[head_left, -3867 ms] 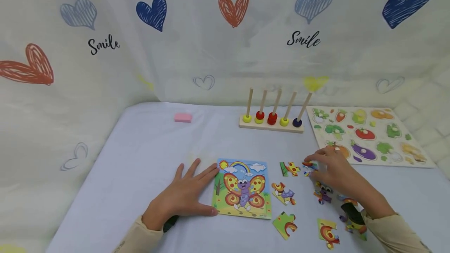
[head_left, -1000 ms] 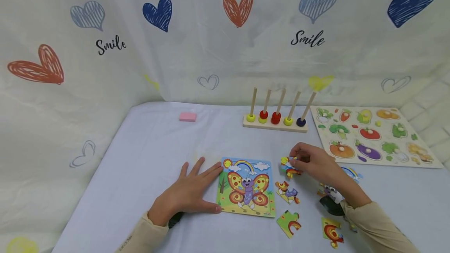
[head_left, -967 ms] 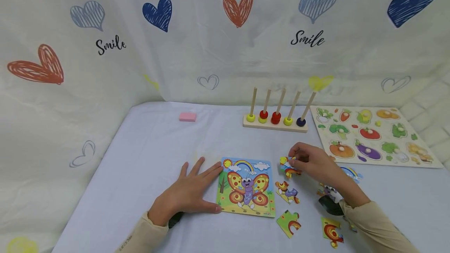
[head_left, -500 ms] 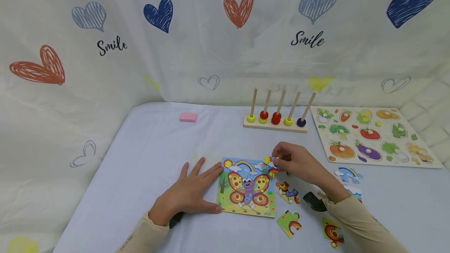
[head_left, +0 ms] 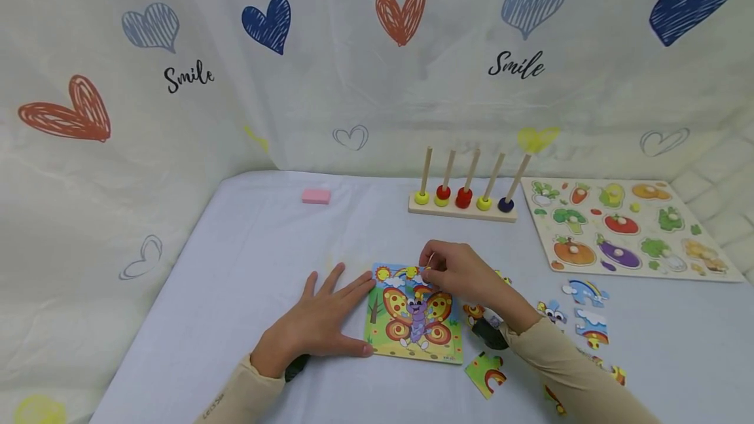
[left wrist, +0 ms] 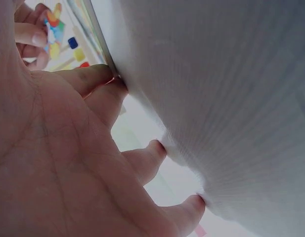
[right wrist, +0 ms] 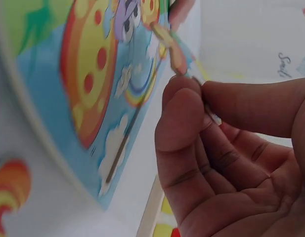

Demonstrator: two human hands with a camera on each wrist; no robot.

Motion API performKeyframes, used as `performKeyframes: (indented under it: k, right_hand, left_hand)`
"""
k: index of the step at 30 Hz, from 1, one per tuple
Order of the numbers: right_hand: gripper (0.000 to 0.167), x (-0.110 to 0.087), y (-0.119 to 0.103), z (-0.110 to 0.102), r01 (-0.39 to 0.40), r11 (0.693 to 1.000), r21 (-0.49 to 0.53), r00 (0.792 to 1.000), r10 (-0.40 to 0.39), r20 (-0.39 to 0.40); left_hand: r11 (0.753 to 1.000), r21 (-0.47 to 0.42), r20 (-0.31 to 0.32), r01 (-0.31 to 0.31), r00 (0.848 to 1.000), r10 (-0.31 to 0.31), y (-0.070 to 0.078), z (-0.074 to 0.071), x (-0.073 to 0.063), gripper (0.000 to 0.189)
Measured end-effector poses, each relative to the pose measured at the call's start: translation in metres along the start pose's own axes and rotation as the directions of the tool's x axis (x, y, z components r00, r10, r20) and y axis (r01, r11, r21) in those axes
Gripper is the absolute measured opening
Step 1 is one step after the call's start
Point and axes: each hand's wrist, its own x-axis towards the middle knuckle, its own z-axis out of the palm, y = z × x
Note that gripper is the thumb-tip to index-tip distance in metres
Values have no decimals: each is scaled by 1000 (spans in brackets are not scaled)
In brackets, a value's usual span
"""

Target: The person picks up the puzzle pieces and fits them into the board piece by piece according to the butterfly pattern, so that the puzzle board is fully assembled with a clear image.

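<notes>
A square butterfly puzzle board (head_left: 383, 339) lies flat on the white-covered table. My left hand (head_left: 312, 322) rests at its left side with fingers spread, the index fingertip and thumb tip right at the board's edge. Over the board's upper part, my right hand (head_left: 465, 273) pinches a jigsaw piece (right wrist: 174, 54) between thumb and fingers. That piece is tilted above the printed picture in the right wrist view, and part of it is hidden by the fingers. Right of the board lie loose jigsaw pieces, among them a green corner piece (head_left: 484, 371) and a rainbow piece (head_left: 586, 293).
A wooden peg stacker (head_left: 462, 209) with coloured beads stands at the back. To its right lies a vegetable knob puzzle (head_left: 636, 260). A pink block (head_left: 316, 196) sits at the back left. The right forearm and sleeve (head_left: 571, 371) cover some loose pieces.
My right hand took a jigsaw piece from the right of the board and carried it left, over the board's top. Pieces under its forearm came into view. My left hand stayed in place.
</notes>
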Motion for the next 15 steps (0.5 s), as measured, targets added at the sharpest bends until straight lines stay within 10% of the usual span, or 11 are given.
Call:
performKeyframes:
  k: [15]
  right_hand:
    - [10, 30, -15, 30, -20, 998, -60, 998, 23, 54]
  left_hand:
    - [1000, 2, -1, -13, 1000, 13, -3, 0, -1, 106]
